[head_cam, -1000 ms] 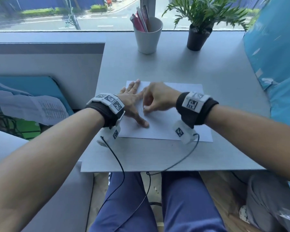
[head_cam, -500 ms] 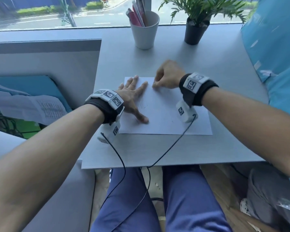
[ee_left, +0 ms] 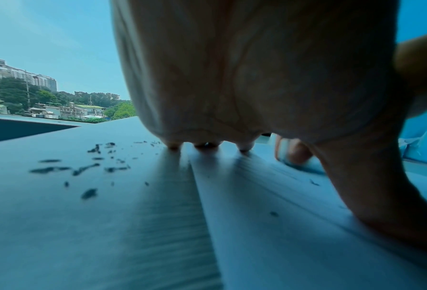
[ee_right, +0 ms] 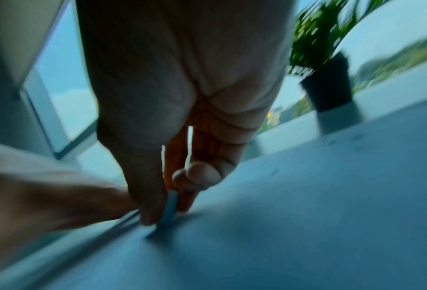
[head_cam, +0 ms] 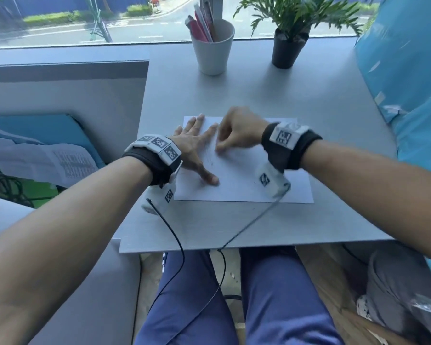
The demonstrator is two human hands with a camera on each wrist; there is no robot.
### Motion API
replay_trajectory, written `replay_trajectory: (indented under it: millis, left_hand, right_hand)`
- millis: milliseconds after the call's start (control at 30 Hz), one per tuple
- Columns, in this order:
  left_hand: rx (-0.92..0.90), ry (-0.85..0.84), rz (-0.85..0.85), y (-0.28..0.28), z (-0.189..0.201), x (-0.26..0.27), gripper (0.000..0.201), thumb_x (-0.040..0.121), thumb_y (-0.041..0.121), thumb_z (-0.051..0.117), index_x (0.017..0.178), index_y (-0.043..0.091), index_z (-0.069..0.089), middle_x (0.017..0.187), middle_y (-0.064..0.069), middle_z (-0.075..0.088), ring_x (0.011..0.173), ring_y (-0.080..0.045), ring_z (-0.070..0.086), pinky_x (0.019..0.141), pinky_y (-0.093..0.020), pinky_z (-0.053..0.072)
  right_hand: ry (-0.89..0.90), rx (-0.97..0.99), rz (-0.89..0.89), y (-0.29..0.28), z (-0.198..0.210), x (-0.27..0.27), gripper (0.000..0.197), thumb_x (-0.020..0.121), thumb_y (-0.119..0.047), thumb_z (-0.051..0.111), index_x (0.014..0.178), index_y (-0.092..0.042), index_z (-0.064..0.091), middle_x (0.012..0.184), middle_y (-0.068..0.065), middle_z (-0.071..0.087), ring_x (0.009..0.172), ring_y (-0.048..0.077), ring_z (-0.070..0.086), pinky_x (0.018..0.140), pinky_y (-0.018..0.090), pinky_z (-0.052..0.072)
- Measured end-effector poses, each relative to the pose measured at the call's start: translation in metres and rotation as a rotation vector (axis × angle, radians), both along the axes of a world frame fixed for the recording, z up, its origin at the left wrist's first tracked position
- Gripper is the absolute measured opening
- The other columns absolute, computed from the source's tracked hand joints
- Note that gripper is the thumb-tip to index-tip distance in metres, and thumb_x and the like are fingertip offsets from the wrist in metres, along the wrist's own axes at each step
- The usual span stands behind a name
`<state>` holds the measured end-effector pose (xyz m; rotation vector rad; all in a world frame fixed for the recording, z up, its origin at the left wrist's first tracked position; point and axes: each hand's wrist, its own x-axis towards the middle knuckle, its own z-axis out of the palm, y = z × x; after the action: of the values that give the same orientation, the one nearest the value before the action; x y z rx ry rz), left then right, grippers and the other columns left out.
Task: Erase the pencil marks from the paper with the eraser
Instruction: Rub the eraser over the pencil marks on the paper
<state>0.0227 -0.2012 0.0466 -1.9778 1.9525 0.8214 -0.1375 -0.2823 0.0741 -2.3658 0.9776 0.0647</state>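
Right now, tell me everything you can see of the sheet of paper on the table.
The paper is a plain white rectangular sheet lying flat on the grey table, long edge toward the person. Faint pencil marks run across its left-centre. The left hand presses it down with spread fingers near its left edge. The right hand pinches the eraser against the sheet beside those marks. Dark crumbs lie on the table left of the sheet.
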Motion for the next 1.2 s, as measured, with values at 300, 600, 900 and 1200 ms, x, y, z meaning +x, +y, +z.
replay_trajectory:
  millis: [300, 600, 900, 1200]
  left_hand:
    - [0.008, 0.0, -0.022, 0.0, 0.002, -0.001, 0.146, 0.049, 0.079, 0.079, 0.152, 0.045, -0.019, 0.157, -0.008, -0.038, 0.146, -0.026, -0.033, 0.121, -0.047, -0.013]
    - [0.004, 0.006, -0.026, 0.0, 0.001, 0.0, 0.139, 0.05, 0.079, 0.079, 0.153, 0.051, -0.011, 0.157, -0.008, -0.039, 0.146, -0.024, -0.034, 0.121, -0.044, -0.015]
    - [0.023, -0.007, -0.032, -0.001, -0.001, 0.001, 0.143, 0.046, 0.083, 0.077, 0.15, 0.052, -0.016, 0.156, -0.005, -0.041, 0.145, -0.022, -0.035, 0.12, -0.045, -0.016]
    - [0.023, -0.008, -0.033, -0.002, -0.004, 0.002, 0.147, 0.041, 0.087, 0.075, 0.15, 0.053, -0.016, 0.156, -0.003, -0.041, 0.145, -0.023, -0.035, 0.122, -0.049, -0.011]
  right_hand:
    - [0.033, 0.032, 0.067, 0.007, -0.003, -0.004, 0.009, 0.069, -0.023, 0.083, 0.072, -0.018, 0.076, 0.065, -0.006, 0.067, 0.054, 0.002, 0.054, 0.047, 0.008, 0.038]
    - [0.055, 0.039, 0.127, 0.017, -0.003, -0.006, 0.01, 0.068, -0.024, 0.082, 0.069, -0.021, 0.073, 0.066, -0.006, 0.067, 0.058, 0.006, 0.056, 0.049, 0.012, 0.039]
    - [0.054, 0.056, 0.175, 0.027, -0.002, -0.009, 0.012, 0.068, -0.022, 0.082, 0.064, -0.022, 0.07, 0.068, -0.007, 0.066, 0.057, 0.004, 0.056, 0.048, 0.008, 0.038]
    - [0.044, 0.04, 0.157, 0.036, -0.005, -0.012, 0.009, 0.068, -0.021, 0.08, 0.067, -0.018, 0.072, 0.063, -0.007, 0.064, 0.057, 0.006, 0.055, 0.051, 0.016, 0.042]
